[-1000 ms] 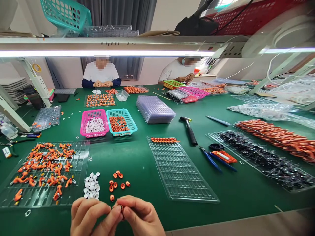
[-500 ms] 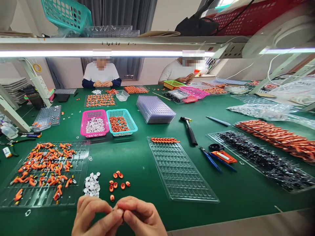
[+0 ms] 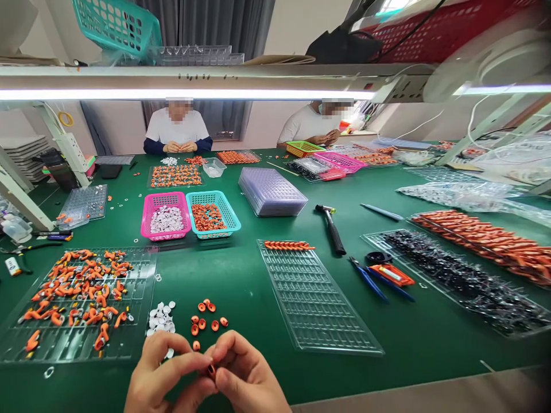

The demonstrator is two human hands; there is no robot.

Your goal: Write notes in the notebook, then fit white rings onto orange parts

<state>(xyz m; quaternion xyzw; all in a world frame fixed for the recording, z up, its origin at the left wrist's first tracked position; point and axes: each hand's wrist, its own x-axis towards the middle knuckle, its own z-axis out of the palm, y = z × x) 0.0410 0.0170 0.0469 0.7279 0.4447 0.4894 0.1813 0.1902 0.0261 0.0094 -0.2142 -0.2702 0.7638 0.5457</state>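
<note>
Close to the table's near edge, my left hand [image 3: 166, 373] and my right hand [image 3: 249, 376] meet fingertip to fingertip. Pinched between them is a small orange cup-shaped cap [image 3: 211, 371] with a dark opening; the fingers cover most of it. Just beyond my hands lie several loose orange caps [image 3: 214, 326]. A pile of white discs [image 3: 161, 321] sits behind my left hand, partly covered by it. Farther left, a clear tray [image 3: 144, 287] carries many orange curved pieces [image 3: 92, 287].
A clear slotted tray [image 3: 322, 304] has one row of orange pieces at its far end. Beyond are a pink basket [image 3: 146, 229], a turquoise basket [image 3: 235, 226] and stacked trays [image 3: 273, 192]. A hammer [image 3: 333, 232] and blue-handled pliers [image 3: 372, 284] lie right. Two people sit opposite.
My fingers have shifted around the orange cap, which now shows its dark opening. The left index finger has lifted and straightened slightly. Objects on the table have stayed put.
</note>
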